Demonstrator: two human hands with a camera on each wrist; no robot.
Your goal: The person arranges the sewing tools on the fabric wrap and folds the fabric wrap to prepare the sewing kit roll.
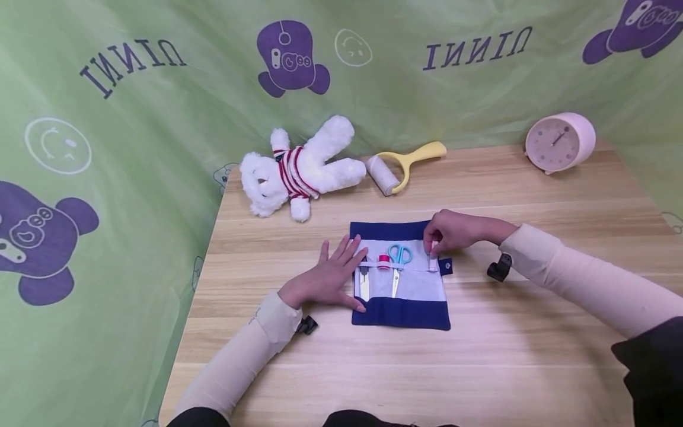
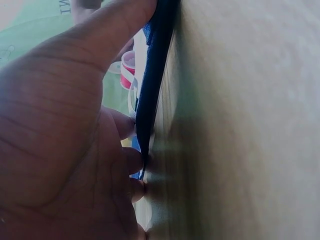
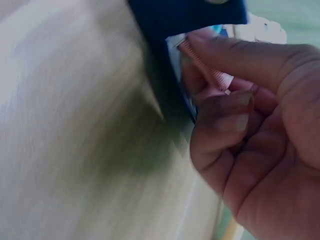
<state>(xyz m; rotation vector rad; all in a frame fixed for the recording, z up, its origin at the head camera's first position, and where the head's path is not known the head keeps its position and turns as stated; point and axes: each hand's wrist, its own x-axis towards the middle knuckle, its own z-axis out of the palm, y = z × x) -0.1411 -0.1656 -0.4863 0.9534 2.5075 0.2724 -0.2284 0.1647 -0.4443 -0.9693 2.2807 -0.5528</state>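
A navy sewing pouch [image 1: 400, 315] lies unfolded on the table, its pale lining facing up. Under its elastic band sit scissors [image 1: 399, 254] with turquoise handles, a red thread spool [image 1: 383, 261] and a slim dark-topped pale tool [image 1: 364, 283]. My left hand [image 1: 333, 274] rests with spread fingers on the pouch's left edge, thumb near the lower flap. At the band's right end, my right hand [image 1: 445, 231] pinches a small pink-and-white strip with a ridged edge [image 3: 207, 67] between thumb and fingers. I cannot tell what kind of thing this strip is.
A white plush bear [image 1: 296, 172] in a striped top lies at the back left of the wooden table [image 1: 299, 367]. Beside it is a lint roller [image 1: 411, 160] with a yellow handle. A pink clock [image 1: 560, 142] stands at the back right, before a green curtain [image 1: 213, 83].
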